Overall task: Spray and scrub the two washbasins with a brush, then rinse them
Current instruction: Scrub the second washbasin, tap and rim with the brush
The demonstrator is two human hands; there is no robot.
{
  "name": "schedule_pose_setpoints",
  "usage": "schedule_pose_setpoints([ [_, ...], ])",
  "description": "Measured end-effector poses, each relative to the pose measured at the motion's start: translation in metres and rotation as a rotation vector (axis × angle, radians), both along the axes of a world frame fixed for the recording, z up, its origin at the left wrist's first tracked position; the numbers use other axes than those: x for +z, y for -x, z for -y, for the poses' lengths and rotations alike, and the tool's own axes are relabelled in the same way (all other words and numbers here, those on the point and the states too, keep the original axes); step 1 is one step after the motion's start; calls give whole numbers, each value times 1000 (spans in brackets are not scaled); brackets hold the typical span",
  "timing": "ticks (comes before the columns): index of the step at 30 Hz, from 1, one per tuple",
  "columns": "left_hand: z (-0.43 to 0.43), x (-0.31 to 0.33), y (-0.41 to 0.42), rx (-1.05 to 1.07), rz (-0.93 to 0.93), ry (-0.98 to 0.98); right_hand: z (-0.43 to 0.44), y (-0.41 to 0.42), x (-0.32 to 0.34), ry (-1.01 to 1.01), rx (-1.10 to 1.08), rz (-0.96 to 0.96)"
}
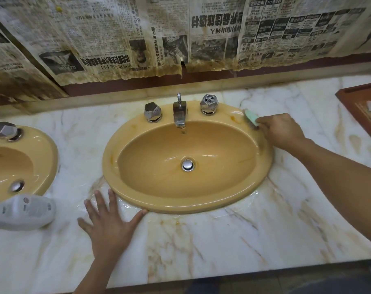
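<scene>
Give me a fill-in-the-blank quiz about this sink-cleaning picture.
1. The right hand grips a green ____.
2. The left hand rests flat on the ____, beside the basin.
3. The spout stands between ____ faceted chrome knobs.
4. Old ____ hang behind the basin.
Missing words: brush; countertop; two; newspapers.

The left washbasin (46,153) and the blurred white bottle (25,211) beside it are cut off by the left edge. The handle of the brush (250,119) is hidden inside the right grip (283,130). A brown tray (358,102) runs past the right edge.
</scene>
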State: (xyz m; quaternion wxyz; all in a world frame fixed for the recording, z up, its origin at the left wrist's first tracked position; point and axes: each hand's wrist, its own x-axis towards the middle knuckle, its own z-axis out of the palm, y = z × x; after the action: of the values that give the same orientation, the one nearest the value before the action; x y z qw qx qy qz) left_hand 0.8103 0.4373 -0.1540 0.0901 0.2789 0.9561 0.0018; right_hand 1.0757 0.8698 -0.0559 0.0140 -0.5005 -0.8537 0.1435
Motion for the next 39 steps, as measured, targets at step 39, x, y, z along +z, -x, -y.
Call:
schedule_pose_setpoints([
  [39,-2,1,0,-10,10,19,-23,-39,-24,308,-286,-298],
])
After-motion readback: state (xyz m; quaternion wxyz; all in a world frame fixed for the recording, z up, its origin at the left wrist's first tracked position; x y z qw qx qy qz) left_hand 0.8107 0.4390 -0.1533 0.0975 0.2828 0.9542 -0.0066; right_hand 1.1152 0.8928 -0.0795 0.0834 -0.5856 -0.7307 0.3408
